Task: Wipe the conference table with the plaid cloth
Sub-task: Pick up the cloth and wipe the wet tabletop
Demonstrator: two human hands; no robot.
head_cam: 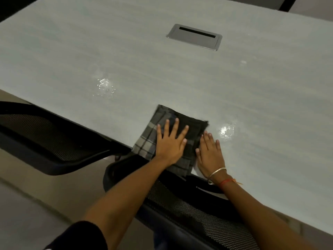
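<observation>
Your left hand (pixel 171 144) lies flat, fingers spread wide, on the folded plaid cloth (pixel 146 144) at the near edge of the surface (pixel 180 74). Your right hand (pixel 210 155) is flat too, just beside it (bangle (pixel 217 171) on that wrist). Wet patch (pixel 226 131) just past, cable hatch (pixel 194 37) further out.

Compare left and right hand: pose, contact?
Left hand presses on the cloth, fingers spread; right hand lies on the bare table beside the cloth, fingers closer together. Right wrist wears a bangle; left wrist is bare. Both are open, palms down, near the table's edge.
</observation>
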